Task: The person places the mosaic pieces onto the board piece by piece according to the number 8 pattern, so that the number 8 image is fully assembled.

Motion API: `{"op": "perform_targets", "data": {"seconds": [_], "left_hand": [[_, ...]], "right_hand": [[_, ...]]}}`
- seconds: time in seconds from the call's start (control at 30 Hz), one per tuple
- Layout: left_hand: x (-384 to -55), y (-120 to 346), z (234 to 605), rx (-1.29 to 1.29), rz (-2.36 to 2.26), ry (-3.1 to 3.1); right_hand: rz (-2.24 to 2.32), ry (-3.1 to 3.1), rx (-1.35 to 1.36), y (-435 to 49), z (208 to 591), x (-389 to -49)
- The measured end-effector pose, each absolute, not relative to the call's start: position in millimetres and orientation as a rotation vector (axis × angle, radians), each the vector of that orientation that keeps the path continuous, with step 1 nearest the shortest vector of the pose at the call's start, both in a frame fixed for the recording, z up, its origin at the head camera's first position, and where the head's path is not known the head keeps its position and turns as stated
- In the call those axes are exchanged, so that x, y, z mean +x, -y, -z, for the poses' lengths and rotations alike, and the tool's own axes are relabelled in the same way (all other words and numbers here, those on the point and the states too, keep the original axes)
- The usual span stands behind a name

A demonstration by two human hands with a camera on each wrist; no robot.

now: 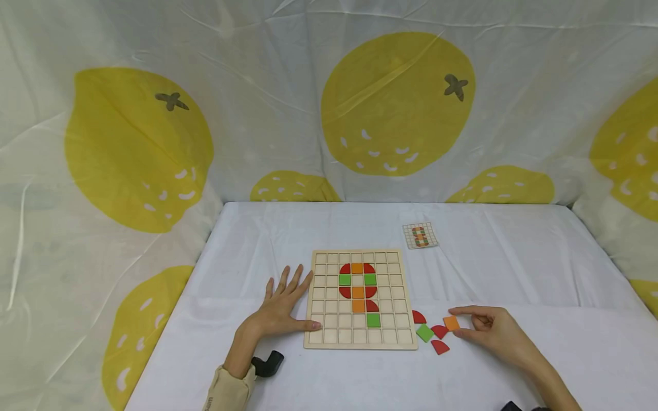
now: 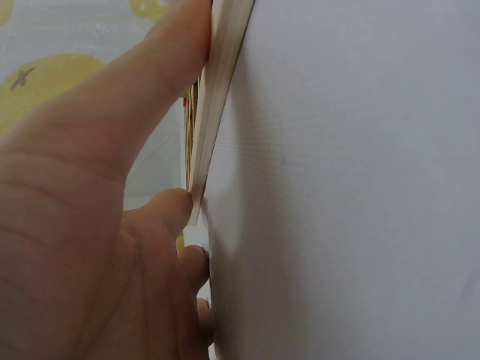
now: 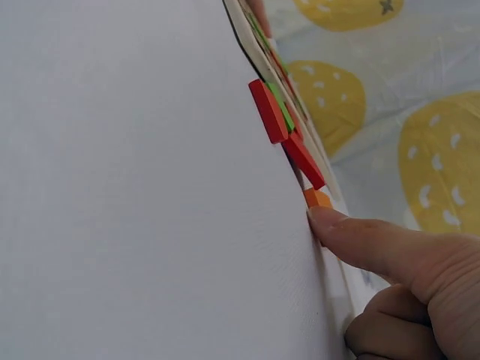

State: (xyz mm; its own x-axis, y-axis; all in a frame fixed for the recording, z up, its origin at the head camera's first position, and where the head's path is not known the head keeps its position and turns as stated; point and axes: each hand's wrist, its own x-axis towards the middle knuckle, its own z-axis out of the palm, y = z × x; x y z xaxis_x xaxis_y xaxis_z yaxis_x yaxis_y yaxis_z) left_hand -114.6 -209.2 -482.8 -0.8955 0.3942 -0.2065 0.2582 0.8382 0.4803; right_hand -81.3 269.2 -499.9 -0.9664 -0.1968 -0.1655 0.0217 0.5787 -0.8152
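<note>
A wooden grid board (image 1: 329, 339) lies flat on the white cloth, with red quarter-circles, green squares and orange squares set in its middle cells. My left hand (image 1: 280, 308) rests at the board's left edge, fingers spread, its thumb on the lower left rim. To the right of the board, my right hand (image 1: 496, 331) pinches an orange square tile (image 1: 451, 323) between thumb and forefinger, close to the cloth. Beside that tile lie a green square tile (image 1: 425, 333) and several red quarter-circle tiles (image 1: 440, 347). In the right wrist view the thumb hides part of the orange tile (image 3: 317, 198).
Behind the board's right side lies a small pattern card (image 1: 420, 235) printed with a grid and coloured shapes. A black curved object (image 1: 268, 364) sits by the left wrist. Lemon-print cloth (image 1: 398, 103) hangs behind the table.
</note>
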Motion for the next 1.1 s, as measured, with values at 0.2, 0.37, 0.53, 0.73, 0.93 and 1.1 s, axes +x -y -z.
{"op": "perform_targets", "data": {"seconds": [0.2,0.37,0.53,0.73,0.93,1.1], "left_hand": [[-114.6,209.4,483.0,0.495,-0.648,-2.724],[-114.0,208.8,482.3,0.495,-0.651,-2.723],[-113.7,208.6,481.7,0.494,-0.647,-2.725],[-113.9,208.6,482.2,0.492,-0.646,-2.725],[-113.8,209.0,481.9,0.493,-0.652,-2.723],[-114.1,208.8,482.2,0.493,-0.648,-2.721]], "right_hand": [[1.325,-2.599,-0.147,-269.6,500.3,-82.6],[1.319,-2.637,-0.137,-269.0,500.7,-82.5],[1.316,-2.660,-0.141,-271.2,502.4,-82.7],[1.310,-2.705,-0.145,-271.7,502.5,-83.1],[1.295,-2.756,-0.091,-266.4,499.1,-85.7],[1.329,-2.745,-0.057,-252.6,494.1,-90.3]]}}
